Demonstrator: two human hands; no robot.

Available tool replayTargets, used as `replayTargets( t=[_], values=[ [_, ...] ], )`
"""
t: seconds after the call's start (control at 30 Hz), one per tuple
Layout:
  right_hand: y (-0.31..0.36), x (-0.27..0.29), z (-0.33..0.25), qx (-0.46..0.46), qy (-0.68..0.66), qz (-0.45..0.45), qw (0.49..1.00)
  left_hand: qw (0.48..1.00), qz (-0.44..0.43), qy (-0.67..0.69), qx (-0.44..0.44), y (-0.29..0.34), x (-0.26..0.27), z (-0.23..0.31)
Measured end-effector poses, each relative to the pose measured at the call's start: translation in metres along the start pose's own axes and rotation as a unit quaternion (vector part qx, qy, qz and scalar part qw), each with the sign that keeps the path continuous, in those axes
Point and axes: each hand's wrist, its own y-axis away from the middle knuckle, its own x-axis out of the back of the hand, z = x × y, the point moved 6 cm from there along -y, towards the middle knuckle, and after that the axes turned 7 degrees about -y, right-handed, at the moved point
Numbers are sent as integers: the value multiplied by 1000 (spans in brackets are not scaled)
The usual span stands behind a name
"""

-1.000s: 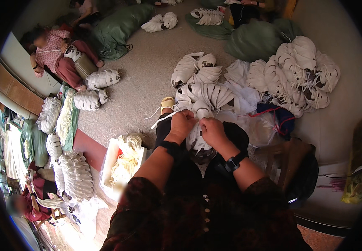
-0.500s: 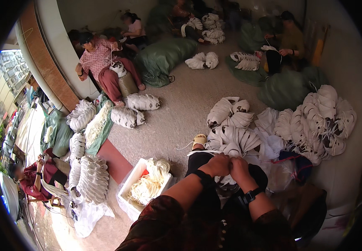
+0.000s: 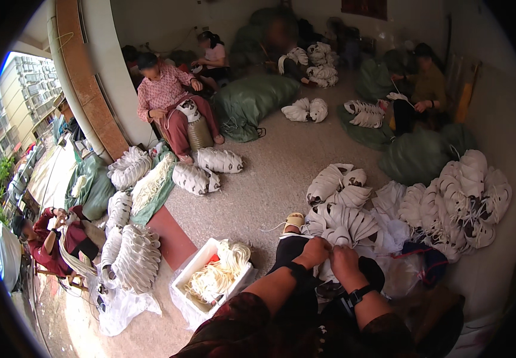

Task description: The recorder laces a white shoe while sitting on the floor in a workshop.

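Over my lap, my left hand and my right hand are close together, fingers curled in. A thin white shoelace runs from beside my left hand toward my knee. Just below the hands, a white shoe upper with a dark inside shows in part between my legs. The fingertips are mostly hidden, so what the right hand pinches cannot be made out. Beyond my hands lies a bundle of white shoe uppers.
A white foam box of cream laces stands to my left. More uppers are heaped at right, near green sacks. Co-workers sit around, one in a pink patterned top, another in dark red.
The whole view has shifted, so the scene sits lower and further right. My hands stay together over my lap. The co-worker in the pink top has lowered both spread arms.
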Motion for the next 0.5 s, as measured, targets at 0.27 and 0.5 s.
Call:
replayTargets(
  t=[0.27, 0.5],
  values=[
    [2, 7, -10, 59, -16, -11, 998, 998, 51, 12, 27, 11, 11, 11],
    [10, 149, -24, -34, -853, 58, 517, 994, 98, 37, -18, 13, 7, 6]
  ],
)
